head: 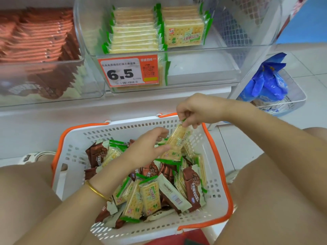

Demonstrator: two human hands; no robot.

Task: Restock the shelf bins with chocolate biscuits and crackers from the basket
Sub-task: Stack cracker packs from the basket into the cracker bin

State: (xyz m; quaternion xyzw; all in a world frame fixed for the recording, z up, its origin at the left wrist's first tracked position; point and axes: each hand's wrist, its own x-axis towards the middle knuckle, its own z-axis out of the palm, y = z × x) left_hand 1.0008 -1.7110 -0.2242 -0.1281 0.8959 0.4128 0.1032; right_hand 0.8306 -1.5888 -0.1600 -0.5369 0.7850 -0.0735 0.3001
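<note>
Pinched by left hand [146, 151] and right hand [194, 110], cracker packet [178, 138] hangs over basket [123, 125] (tiled floor [309, 59]).

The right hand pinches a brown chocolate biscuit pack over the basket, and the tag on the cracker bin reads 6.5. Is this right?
No. The head view shows the right hand pinching a green-edged cracker pack, not a chocolate biscuit pack. It is over the basket, and the tag on the cracker bin does read 6.5.
</note>
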